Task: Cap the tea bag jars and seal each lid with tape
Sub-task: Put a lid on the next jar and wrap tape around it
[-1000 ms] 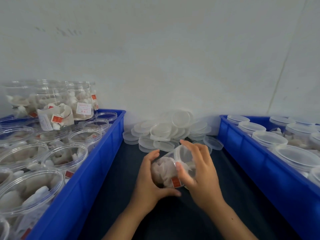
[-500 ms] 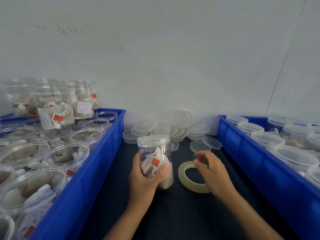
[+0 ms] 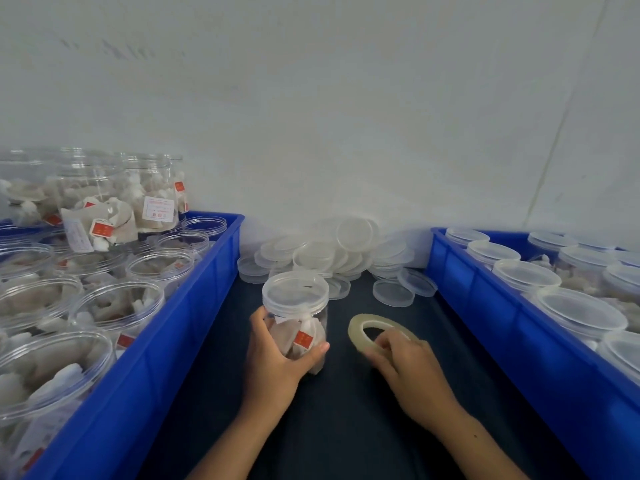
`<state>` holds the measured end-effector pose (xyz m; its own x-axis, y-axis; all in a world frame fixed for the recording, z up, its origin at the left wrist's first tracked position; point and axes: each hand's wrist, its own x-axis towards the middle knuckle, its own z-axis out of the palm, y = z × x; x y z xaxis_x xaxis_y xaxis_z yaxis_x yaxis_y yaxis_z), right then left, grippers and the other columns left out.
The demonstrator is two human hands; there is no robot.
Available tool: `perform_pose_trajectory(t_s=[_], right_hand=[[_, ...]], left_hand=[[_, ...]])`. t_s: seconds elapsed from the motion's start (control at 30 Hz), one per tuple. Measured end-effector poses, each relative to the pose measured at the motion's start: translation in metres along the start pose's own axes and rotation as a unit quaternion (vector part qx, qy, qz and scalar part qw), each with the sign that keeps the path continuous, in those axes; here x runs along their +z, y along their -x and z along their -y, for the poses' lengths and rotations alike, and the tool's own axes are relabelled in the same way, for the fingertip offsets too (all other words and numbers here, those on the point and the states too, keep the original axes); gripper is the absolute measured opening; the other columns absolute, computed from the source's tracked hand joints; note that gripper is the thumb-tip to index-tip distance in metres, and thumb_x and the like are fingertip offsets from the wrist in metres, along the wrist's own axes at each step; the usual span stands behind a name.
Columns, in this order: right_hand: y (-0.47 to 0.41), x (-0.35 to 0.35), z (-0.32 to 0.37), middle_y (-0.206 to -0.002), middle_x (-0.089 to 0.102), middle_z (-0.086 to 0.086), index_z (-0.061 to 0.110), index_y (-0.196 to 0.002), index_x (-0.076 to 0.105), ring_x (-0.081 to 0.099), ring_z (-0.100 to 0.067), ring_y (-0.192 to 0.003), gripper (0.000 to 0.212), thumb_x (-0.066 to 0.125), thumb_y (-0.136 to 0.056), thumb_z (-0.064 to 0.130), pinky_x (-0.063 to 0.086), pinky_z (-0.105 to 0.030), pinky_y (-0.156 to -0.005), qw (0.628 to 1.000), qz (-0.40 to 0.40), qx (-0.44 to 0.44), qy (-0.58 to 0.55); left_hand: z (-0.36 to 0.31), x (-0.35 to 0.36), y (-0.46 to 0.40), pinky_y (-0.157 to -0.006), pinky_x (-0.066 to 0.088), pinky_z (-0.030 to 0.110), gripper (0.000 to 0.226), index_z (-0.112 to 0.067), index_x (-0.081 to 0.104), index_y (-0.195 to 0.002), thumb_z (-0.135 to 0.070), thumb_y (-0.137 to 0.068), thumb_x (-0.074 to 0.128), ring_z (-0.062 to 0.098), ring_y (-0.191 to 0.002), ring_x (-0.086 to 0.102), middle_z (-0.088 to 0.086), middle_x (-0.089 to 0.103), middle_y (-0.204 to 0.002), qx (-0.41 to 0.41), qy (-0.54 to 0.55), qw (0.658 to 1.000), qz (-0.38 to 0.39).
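Dark tabletop [image 3: 339,427] against white wall [image 3: 346,116]. Left hand [image 3: 277,362] grips capped jar [image 3: 296,317]; right hand [image 3: 412,365] pinches tape roll [image 3: 363,327] at jar's 3 o'clock.

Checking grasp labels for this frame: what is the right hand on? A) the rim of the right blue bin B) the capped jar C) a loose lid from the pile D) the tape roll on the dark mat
D: the right hand has its fingers curled over the near edge of the tape roll lying on the mat, while the left hand holds the capped jar upright.
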<state>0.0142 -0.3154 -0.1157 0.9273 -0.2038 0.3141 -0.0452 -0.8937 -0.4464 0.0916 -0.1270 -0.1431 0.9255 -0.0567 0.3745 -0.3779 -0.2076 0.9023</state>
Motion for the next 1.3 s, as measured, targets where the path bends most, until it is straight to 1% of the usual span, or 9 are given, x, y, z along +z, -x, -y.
perform_pose_trajectory(t_s=[0.07,0.17,0.27,0.37,0.5,0.63,0.83,1.1,1.3], right_hand=[[0.001,-0.006,0.002,-0.072,0.063,0.002,0.027,-0.089,0.053,0.056,-0.006,-0.063,0.017,0.052,-0.094,0.043,0.045,-0.023,-0.062,0.988,-0.017,0.062,-0.142],[0.001,-0.01,0.004,-0.07,0.061,0.002,0.022,-0.092,0.057,0.053,-0.004,-0.06,0.02,0.056,-0.092,0.043,0.043,-0.022,-0.058,0.956,-0.035,0.119,-0.264],[0.003,-0.013,0.007,-0.066,0.057,0.008,0.018,-0.095,0.063,0.05,0.001,-0.058,0.018,0.055,-0.094,0.035,0.04,-0.018,-0.059,0.931,-0.037,0.122,-0.343],[0.005,-0.019,0.012,-0.06,0.049,0.007,0.01,-0.09,0.066,0.044,-0.001,-0.056,0.019,0.052,-0.096,0.022,0.037,-0.016,-0.056,0.921,-0.044,0.099,-0.373],[0.015,-0.024,0.022,-0.068,0.052,-0.004,0.007,-0.084,0.061,0.046,-0.013,-0.062,0.021,0.048,-0.097,0.017,0.038,-0.029,-0.06,0.944,-0.006,0.05,-0.325],[0.022,-0.023,0.028,-0.072,0.058,-0.003,0.022,-0.088,0.052,0.051,-0.015,-0.062,0.014,0.043,-0.097,0.027,0.044,-0.042,-0.062,0.986,0.06,-0.016,-0.156],[0.022,-0.018,0.031,-0.084,0.057,0.006,0.037,-0.101,0.039,0.057,-0.011,-0.07,0.006,0.034,-0.1,0.041,0.048,-0.028,-0.064,0.993,0.105,-0.021,-0.053],[0.022,-0.017,0.027,-0.081,0.057,0.005,0.034,-0.101,0.038,0.057,-0.012,-0.069,0.009,0.033,-0.101,0.041,0.046,-0.028,-0.062,0.993,0.106,-0.053,-0.015],[0.021,-0.017,0.024,-0.08,0.056,0.006,0.039,-0.095,0.035,0.053,-0.009,-0.067,0.006,0.033,-0.1,0.042,0.041,-0.022,-0.058,0.992,0.109,-0.055,-0.01]], left_hand=[[-0.004,0.001,0.002,-0.095,0.038,0.026,0.1,-0.024,0.029,-0.138,-0.03,-0.06,0.091,0.016,-0.128,0.045,-0.004,0.042,-0.139,0.001,-0.001,1.0,0.0],[-0.021,-0.003,0.007,-0.105,0.033,0.03,0.107,-0.013,0.027,-0.145,-0.037,-0.061,0.089,0.016,-0.133,0.036,0.006,0.034,-0.145,0.093,-0.032,0.992,-0.079],[-0.038,-0.008,0.01,-0.098,0.036,0.029,0.06,-0.007,0.044,-0.127,-0.036,-0.081,0.07,0.019,-0.119,0.044,0.011,0.045,-0.127,0.329,-0.137,0.912,-0.204],[-0.045,-0.002,0.019,-0.075,0.048,0.023,0.015,-0.021,0.053,-0.104,-0.021,-0.089,0.056,0.007,-0.09,0.054,-0.005,0.054,-0.099,0.441,-0.159,0.881,-0.064],[-0.04,0.018,0.038,-0.07,0.053,0.018,0.024,-0.032,0.05,-0.119,-0.031,-0.095,0.056,0.002,-0.084,0.063,-0.021,0.059,-0.101,0.178,-0.068,0.961,0.203],[-0.038,0.024,0.037,-0.063,0.058,0.033,0.019,-0.021,0.057,-0.116,-0.019,-0.097,0.054,0.021,-0.073,0.07,0.003,0.069,-0.102,-0.021,0.114,0.973,0.201],[-0.04,0.019,0.036,-0.057,0.058,0.029,0.011,-0.011,0.063,-0.102,-0.013,-0.097,0.053,0.024,-0.065,0.071,0.007,0.073,-0.084,-0.039,0.148,0.971,0.183],[-0.04,0.021,0.035,-0.055,0.056,0.029,0.012,0.003,0.057,-0.102,-0.007,-0.097,0.053,0.021,-0.062,0.068,0.016,0.068,-0.085,-0.081,0.185,0.96,0.196],[-0.04,0.019,0.035,-0.057,0.055,0.026,0.009,-0.002,0.059,-0.098,-0.01,-0.095,0.056,0.016,-0.065,0.067,0.002,0.069,-0.075,-0.074,0.19,0.959,0.197]])
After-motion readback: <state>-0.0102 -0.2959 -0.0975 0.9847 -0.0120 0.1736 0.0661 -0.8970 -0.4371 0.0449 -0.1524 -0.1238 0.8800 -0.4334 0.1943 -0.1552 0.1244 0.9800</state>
